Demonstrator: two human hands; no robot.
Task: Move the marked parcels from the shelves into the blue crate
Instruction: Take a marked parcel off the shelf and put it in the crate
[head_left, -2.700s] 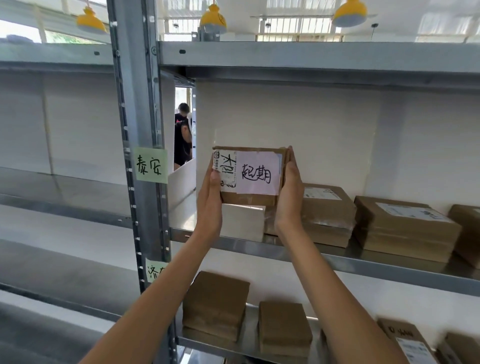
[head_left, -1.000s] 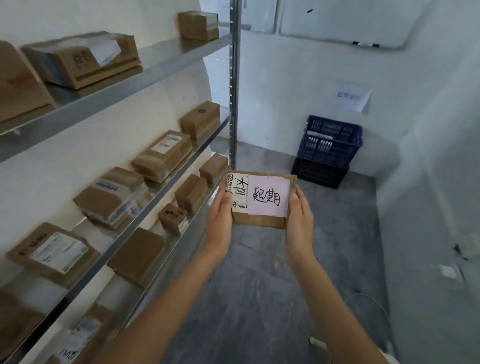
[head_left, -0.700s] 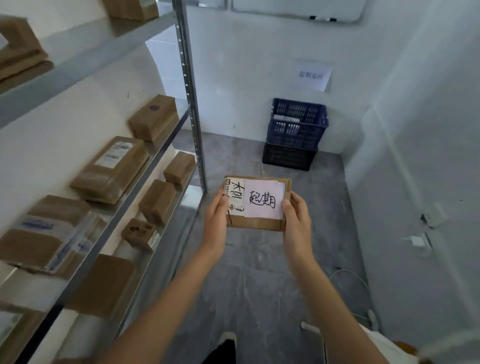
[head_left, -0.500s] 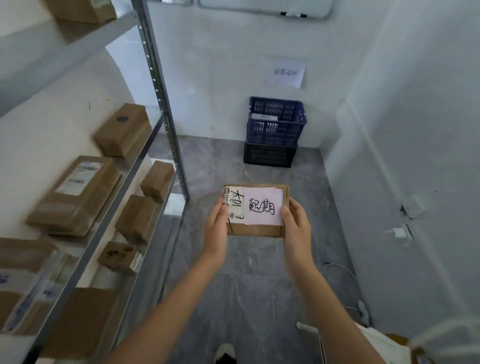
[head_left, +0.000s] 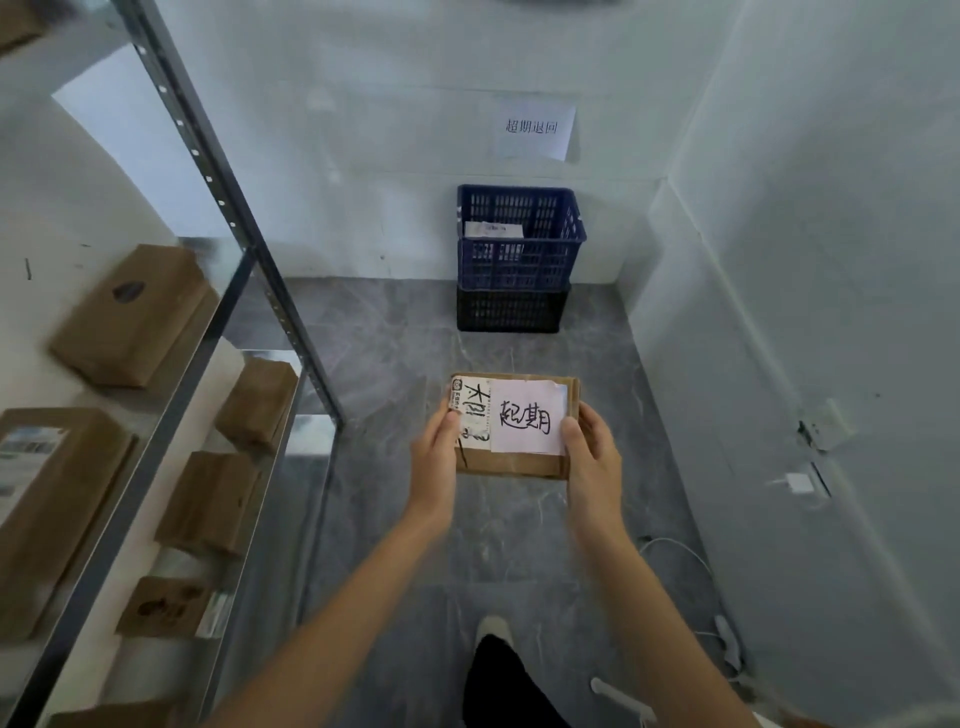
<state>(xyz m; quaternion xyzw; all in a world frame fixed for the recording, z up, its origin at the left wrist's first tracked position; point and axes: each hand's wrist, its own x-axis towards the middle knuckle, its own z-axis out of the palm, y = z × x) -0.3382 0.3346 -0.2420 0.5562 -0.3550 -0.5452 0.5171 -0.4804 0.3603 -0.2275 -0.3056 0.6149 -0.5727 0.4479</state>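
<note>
A small brown cardboard parcel with a pink handwritten note and a white label is held flat in front of me over the grey floor. My left hand grips its left edge, thumb on top. My right hand grips its right edge the same way. The blue crate stands against the far wall, stacked on a black crate, well beyond the parcel. Something white lies inside the blue crate.
Metal shelves run along the left with several brown parcels on them. A paper sign hangs on the wall above the crates. White cables lie on the floor by the right wall. My leg and shoe show below.
I took the parcel off the shelf, turned right and walked along the aisle toward the crates. Both hands kept the same hold. The blue crate is now nearer and centred ahead.
</note>
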